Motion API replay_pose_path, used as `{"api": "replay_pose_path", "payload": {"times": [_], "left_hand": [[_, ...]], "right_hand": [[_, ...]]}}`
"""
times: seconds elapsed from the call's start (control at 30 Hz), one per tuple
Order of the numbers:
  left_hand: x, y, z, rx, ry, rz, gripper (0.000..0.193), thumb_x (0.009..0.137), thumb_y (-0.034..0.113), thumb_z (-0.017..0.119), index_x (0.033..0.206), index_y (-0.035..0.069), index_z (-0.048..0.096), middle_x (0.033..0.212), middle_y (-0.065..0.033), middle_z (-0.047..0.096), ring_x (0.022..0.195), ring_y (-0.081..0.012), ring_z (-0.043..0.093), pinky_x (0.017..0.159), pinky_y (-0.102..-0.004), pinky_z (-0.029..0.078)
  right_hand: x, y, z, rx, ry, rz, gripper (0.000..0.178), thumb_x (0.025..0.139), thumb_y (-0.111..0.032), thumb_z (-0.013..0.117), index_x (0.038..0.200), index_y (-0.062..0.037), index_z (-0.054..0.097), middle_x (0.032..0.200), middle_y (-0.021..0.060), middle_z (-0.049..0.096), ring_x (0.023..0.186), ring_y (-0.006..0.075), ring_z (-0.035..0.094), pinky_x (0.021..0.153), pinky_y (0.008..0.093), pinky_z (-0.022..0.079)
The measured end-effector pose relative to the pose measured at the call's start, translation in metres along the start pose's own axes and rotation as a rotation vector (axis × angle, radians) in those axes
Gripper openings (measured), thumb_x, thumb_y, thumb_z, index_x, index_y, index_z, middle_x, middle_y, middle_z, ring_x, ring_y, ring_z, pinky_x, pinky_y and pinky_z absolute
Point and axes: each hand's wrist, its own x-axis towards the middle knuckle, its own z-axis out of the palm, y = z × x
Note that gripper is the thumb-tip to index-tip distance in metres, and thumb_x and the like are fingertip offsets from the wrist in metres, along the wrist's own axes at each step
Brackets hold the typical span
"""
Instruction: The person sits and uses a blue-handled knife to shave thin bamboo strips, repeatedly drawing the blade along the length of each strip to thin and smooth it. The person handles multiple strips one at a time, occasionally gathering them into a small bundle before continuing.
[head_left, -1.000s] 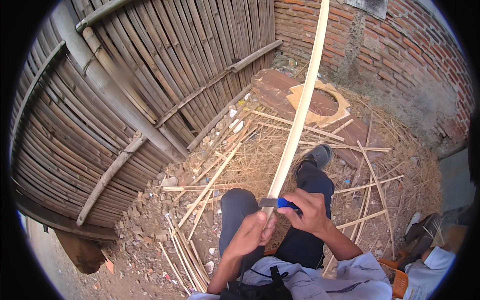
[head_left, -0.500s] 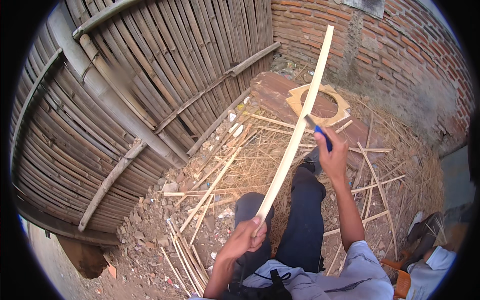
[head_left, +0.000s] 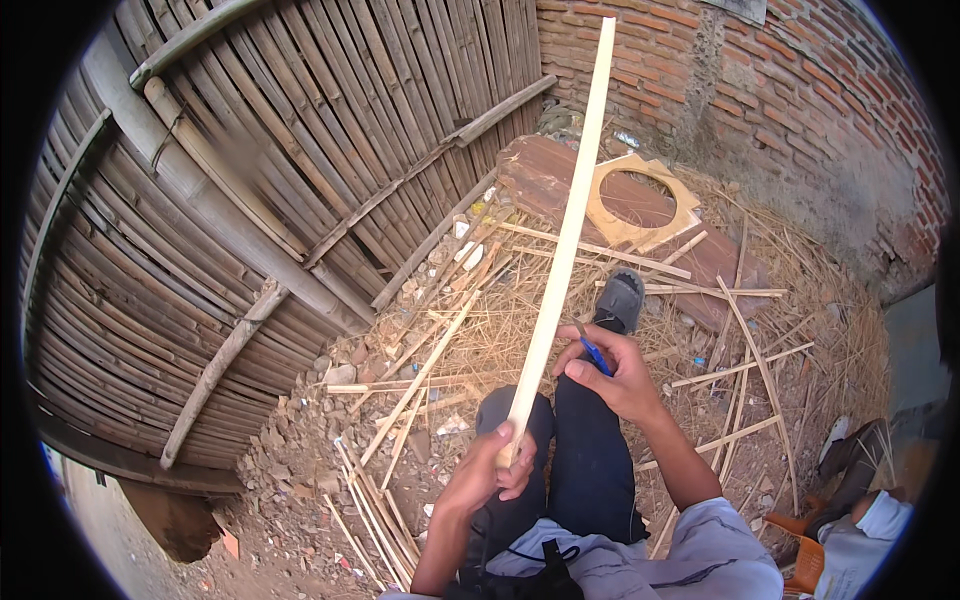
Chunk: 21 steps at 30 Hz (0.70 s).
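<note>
A long, pale bamboo strip (head_left: 567, 245) rises from my lap and leans slightly right toward its far end. Its lower end is gripped in my left hand (head_left: 487, 470), fingers closed round it above my left knee. My right hand (head_left: 617, 375) is closed on a knife (head_left: 597, 355) with a blue handle, held just right of the strip over my right leg. The blade is short and partly hidden by my fingers, so whether it touches the strip does not show.
Bamboo strips (head_left: 378, 520) and shavings (head_left: 470, 340) litter the stony ground. Beyond my shoe (head_left: 621, 298), a board with a round hole (head_left: 612, 225) lies on a brown plank (head_left: 530, 172). A bamboo fence (head_left: 330, 130) and brick wall (head_left: 790, 110) enclose the corner; another person's leg (head_left: 850, 460) is at right.
My right hand and knife have come down along the strip, closer to my body. The strip's far end has swung left and stands more upright.
</note>
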Motion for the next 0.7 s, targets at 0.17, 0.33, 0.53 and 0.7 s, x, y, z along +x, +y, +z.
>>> {"api": "replay_pose_path", "payload": {"times": [0.17, 0.33, 0.53, 0.7], "left_hand": [[0.007, 0.002, 0.0, 0.09, -0.136, 0.043, 0.051, 0.117, 0.044, 0.04, 0.108, -0.001, 0.063, 0.071, -0.0007, 0.05, 0.058, -0.0136, 0.049, 0.056, -0.0293, 0.046], [0.022, 0.015, 0.008, 0.559, 0.111, 0.24, 0.034, 0.115, 0.033, 0.053, 0.122, 0.002, 0.065, 0.086, -0.0021, 0.061, 0.078, -0.0124, 0.059, 0.074, -0.0288, 0.048], [0.03, 0.009, 0.027, 0.774, 0.174, 0.377, 0.016, 0.104, 0.018, 0.074, 0.108, 0.005, 0.067, 0.087, 0.0015, 0.06, 0.082, -0.0061, 0.053, 0.074, -0.0252, 0.044], [0.03, 0.012, 0.028, 0.673, 0.204, 0.35, 0.019, 0.096, 0.012, 0.084, 0.1, 0.005, 0.067, 0.087, 0.0048, 0.058, 0.082, -0.0051, 0.051, 0.073, -0.0244, 0.042]], "right_hand": [[0.006, -0.01, 0.014, 0.014, 0.058, 0.01, 0.036, 0.101, -0.015, 0.079, 0.129, 0.0056, 0.071, 0.108, 0.0072, 0.077, 0.099, 0.0095, 0.068, 0.089, 0.0277, 0.055], [0.006, -0.007, 0.01, -0.119, 0.105, 0.021, 0.033, 0.1, -0.014, 0.08, 0.126, 0.0052, 0.073, 0.103, 0.0072, 0.078, 0.094, 0.0091, 0.07, 0.086, 0.0276, 0.056], [0.006, -0.011, 0.007, -0.253, 0.147, -0.041, 0.033, 0.1, -0.018, 0.078, 0.124, 0.0041, 0.072, 0.097, 0.0058, 0.075, 0.089, 0.01, 0.069, 0.08, 0.0286, 0.055], [-0.004, -0.018, 0.002, -0.429, 0.192, -0.285, 0.03, 0.101, -0.026, 0.074, 0.11, 0.0027, 0.071, 0.085, 0.0107, 0.071, 0.071, 0.0167, 0.068, 0.064, 0.0339, 0.051]]}}
